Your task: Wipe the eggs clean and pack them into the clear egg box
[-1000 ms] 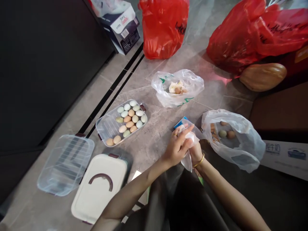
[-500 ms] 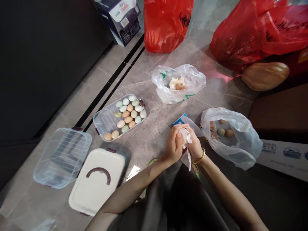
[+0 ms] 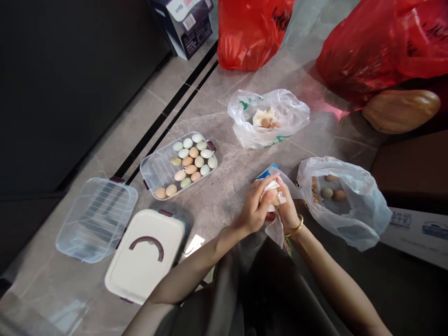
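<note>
**White tissue (image 3: 275,226) wraps one egg (image 3: 276,199)**

Filled tray (image 3: 156,170) lies left on the floor. At the middle I see left hand (image 3: 255,210) and right hand (image 3: 289,211) closed together on the egg, just beside the clear bag (image 3: 353,224).

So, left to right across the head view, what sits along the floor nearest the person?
Empty clear plastic tray → clear plastic tray of mixed-colour eggs → left hand → right hand, both gripping a white tissue → clear plastic bag holding eggs.

Bright daylight from upper right, red glow on floor tiles (image 3: 315,100), dark left side, edges bowed
</note>
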`<state>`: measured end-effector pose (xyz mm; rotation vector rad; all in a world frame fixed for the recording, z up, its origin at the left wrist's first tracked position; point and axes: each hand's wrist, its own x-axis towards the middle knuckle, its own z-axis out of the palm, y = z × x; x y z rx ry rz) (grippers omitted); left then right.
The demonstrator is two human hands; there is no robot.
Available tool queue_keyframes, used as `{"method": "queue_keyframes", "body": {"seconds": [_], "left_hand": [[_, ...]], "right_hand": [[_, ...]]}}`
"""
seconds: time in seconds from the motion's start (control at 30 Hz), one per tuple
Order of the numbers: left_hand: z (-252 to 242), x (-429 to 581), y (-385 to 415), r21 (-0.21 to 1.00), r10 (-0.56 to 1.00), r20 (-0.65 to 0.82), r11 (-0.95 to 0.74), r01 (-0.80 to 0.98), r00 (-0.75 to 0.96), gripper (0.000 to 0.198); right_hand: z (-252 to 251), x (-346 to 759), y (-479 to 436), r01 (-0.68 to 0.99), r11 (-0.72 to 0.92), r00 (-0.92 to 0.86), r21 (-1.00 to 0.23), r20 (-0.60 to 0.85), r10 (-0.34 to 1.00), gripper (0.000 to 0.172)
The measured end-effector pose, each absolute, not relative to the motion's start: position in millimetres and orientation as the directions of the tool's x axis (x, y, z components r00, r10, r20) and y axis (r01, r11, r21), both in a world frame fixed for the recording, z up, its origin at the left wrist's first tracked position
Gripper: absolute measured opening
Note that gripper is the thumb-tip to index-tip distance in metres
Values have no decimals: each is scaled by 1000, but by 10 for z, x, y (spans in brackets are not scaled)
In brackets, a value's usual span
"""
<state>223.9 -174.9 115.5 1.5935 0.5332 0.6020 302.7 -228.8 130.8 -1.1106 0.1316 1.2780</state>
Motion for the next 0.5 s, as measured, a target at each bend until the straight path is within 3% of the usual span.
{"method": "queue_keyframes", "body": {"seconds": [0.2,0.3,0.4,0.5], "left_hand": [[1202,2247,-1748,974,627,-126,223,-22,769,46],[1185,2242,-1691,969,598,-142,245,-11,789,51],[1221,2209,-1597,998,762,62,-52,-35,644,49],[1330,2164,-1525,872,701,394,-490,1,594,42]], "right_hand": [[1324,3082,-2332,-820,-317,45,-476,-606,794,64],[1311,3141,-2330,-841,-313,-10,-441,-566,824,67],[1309,3173,-2306,-867,-230,71,-443,-564,822,62],[1321,3174,-2278,-859,-122,244,-498,-606,757,47]]}}
